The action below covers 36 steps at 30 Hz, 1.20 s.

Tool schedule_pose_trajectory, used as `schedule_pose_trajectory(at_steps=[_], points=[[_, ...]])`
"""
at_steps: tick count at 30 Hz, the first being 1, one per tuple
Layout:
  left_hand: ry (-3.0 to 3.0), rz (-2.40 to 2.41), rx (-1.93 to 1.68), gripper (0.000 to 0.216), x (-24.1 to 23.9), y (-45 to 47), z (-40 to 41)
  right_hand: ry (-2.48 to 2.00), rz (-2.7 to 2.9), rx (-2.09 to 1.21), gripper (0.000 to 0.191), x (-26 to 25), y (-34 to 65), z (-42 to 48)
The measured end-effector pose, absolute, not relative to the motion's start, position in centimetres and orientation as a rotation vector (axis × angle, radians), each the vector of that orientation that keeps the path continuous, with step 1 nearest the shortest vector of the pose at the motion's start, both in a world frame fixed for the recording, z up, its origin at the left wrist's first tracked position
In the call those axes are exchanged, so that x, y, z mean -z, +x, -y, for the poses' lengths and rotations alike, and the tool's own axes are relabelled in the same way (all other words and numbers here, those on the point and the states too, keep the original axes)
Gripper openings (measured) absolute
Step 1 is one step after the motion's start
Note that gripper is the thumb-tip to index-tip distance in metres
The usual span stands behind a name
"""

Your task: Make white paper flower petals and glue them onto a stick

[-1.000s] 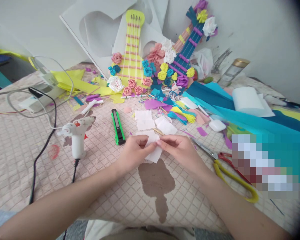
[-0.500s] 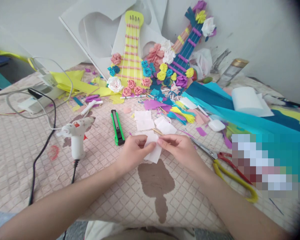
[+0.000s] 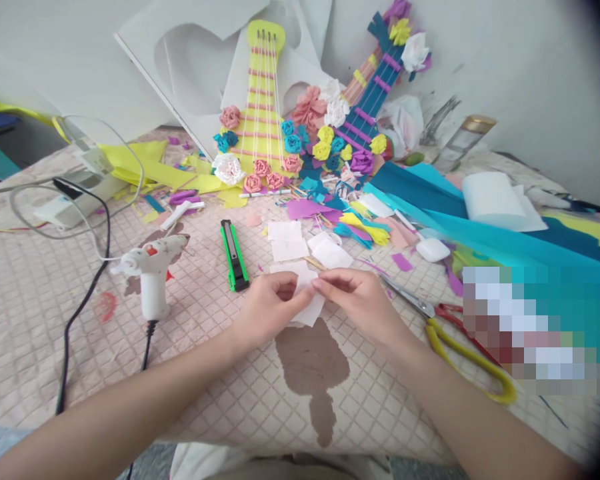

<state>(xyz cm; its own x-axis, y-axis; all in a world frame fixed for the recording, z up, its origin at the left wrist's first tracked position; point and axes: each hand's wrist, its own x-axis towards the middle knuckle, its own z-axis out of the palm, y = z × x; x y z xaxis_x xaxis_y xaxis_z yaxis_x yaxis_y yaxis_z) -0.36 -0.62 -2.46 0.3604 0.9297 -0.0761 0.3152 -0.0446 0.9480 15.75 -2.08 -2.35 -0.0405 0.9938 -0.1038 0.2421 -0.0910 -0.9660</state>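
At frame centre, left hand (image 3: 269, 308) and right hand (image 3: 361, 299) both pinch one white paper square (image 3: 307, 299), meeting at its upper edge, equally near.

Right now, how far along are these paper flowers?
Done: many finished flowers sit on the yellow guitar and blue guitar. In hand: left hand and right hand pinch one white paper square. Left: more white squares lie unfolded behind.
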Motion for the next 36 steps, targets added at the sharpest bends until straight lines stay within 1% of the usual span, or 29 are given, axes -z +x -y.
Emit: schedule_pose_trajectory(at_steps=[2, 5, 7, 14, 21, 25, 29, 36], points=[[1.468, -1.076, -0.802, 0.023, 2.33, -0.35, 0.57, -1.442, 1.358, -1.245, 0.021, 2.24, 15.83, 2.05], [1.327, -1.019, -0.882, 0.024, 2.36, -0.30, 0.50, -1.439, 1.294, -1.324, 0.022, 2.04, 15.89, 2.05], [1.306, -1.000, -0.923, 0.020, 2.52, -0.25, 0.51, -1.428, 1.246, -1.355, 0.020, 1.96, 15.86, 2.08], [1.543, -1.003, -0.986, 0.003, 2.83, -0.37, 0.85, -1.385, 1.190, -1.425, 0.019, 1.96, 15.80, 2.08], [1.685, -0.882, -1.012, 0.011, 2.55, -0.66, 0.80, -1.369, 1.166, -1.477, 0.019, 1.84, 15.86, 2.14], [1.591, -0.943, -0.992, 0.014, 2.31, -0.49, 0.74, -1.368, 1.165, -1.478, 0.019, 1.70, 15.90, 2.13], [1.421, -0.971, -1.020, 0.009, 2.24, -0.16, 0.65, -1.383, 1.156, -1.474, 0.016, 1.65, 15.97, 2.08], [1.302, -0.918, -0.932, 0.014, 2.34, -0.13, 0.40, -1.392, 1.152, -1.483, 0.018, 1.53, 15.92, 2.12]])
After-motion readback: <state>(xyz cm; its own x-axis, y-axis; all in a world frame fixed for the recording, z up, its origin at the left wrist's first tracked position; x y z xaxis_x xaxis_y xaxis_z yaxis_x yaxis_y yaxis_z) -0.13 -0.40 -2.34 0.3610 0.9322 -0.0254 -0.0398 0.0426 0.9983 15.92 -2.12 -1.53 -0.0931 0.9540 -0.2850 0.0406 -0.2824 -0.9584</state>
